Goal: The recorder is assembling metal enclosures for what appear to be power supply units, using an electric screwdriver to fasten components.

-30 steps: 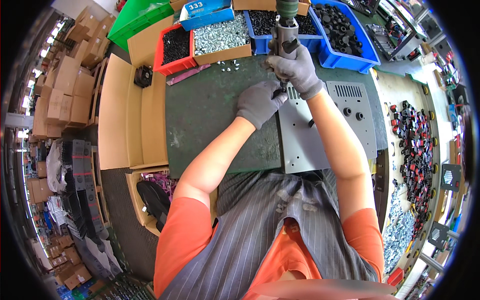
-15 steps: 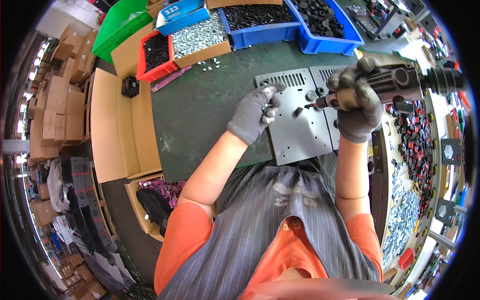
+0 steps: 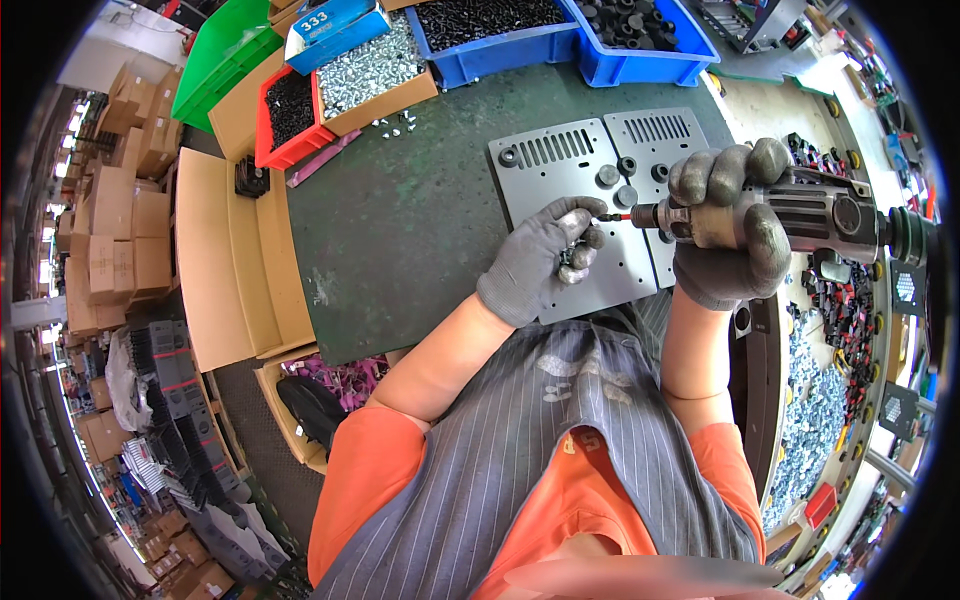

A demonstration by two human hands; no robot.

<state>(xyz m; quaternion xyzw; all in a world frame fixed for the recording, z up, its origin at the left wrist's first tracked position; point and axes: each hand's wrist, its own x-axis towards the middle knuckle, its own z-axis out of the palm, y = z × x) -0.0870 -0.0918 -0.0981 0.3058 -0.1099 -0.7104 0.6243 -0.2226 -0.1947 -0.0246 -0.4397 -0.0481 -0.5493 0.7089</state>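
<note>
My right hand (image 3: pixel 735 220), in a grey glove with dark, shiny fingers, is wrapped round a dark power screwdriver (image 3: pixel 815 215), which lies nearly level with its bit pointing left. My gloved left hand (image 3: pixel 550 255) is closed, thumb and forefinger at the bit's tip; small things seem to sit in its curled fingers, too hidden to name. Below both hands lie two grey metal plates, a left plate (image 3: pixel 600 275) and a right plate (image 3: pixel 650 127), side by side with slots and holes. Black round rubber feet (image 3: pixel 607 177) rest on them.
Along the table's (image 3: pixel 400 230) far side stand a red bin (image 3: pixel 290 150) of black parts, a cardboard box (image 3: pixel 385 108) of silver screws, and two blue bins (image 3: pixel 500 62) (image 3: pixel 650 70). An open carton (image 3: pixel 225 260) stands left; a line with loose parts (image 3: pixel 815 410) runs right.
My left hand has moved right and nearer to me, bringing its fingertips to the screwdriver's bit. The screwdriver has come slightly nearer in my right hand. The whole view has shifted a little.
</note>
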